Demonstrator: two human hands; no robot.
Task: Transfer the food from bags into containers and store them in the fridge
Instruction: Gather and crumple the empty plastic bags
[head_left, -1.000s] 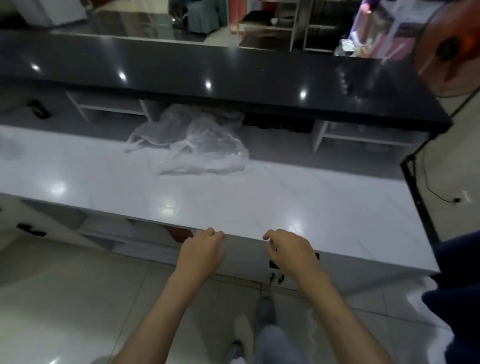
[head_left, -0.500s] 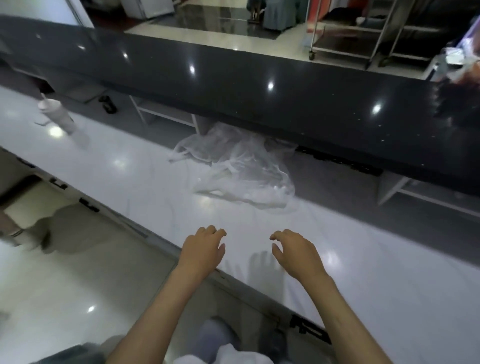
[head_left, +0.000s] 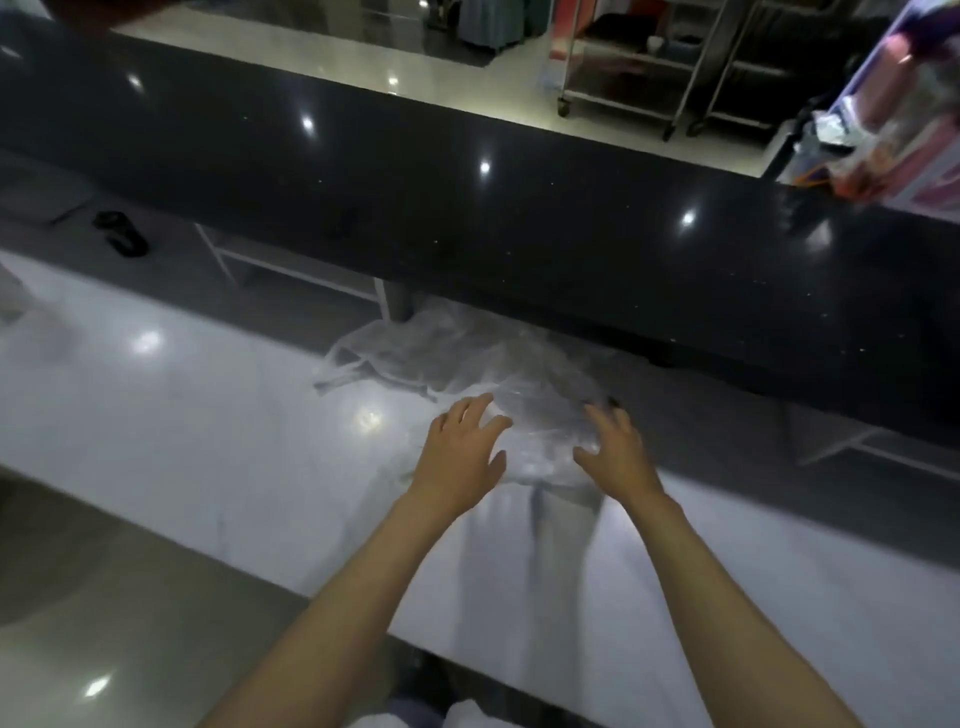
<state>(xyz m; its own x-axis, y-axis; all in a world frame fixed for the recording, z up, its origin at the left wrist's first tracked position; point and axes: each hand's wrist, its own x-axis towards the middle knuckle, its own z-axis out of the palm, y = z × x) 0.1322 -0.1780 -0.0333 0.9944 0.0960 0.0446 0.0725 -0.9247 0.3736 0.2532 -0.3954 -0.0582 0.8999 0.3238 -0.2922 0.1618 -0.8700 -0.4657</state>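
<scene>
A crumpled heap of clear plastic bags (head_left: 467, 364) lies on the white marble counter (head_left: 182, 441), partly tucked under the black upper ledge. My left hand (head_left: 462, 452) reaches over the near edge of the heap with fingers spread. To its right, my right hand (head_left: 615, 454) is also spread, fingertips at the bag's near side. Neither hand grips anything. No food or container is visible; the frame is blurred.
A raised black glossy countertop (head_left: 519, 208) runs across the view behind the bags. A small dark object (head_left: 119, 236) lies on the shelf at far left. Metal racks (head_left: 649, 67) and colourful packages (head_left: 893, 119) stand beyond the ledge.
Both hands have moved forward from the counter's front edge to the plastic bags, and their fingers have spread. The camera has come closer and swung left.
</scene>
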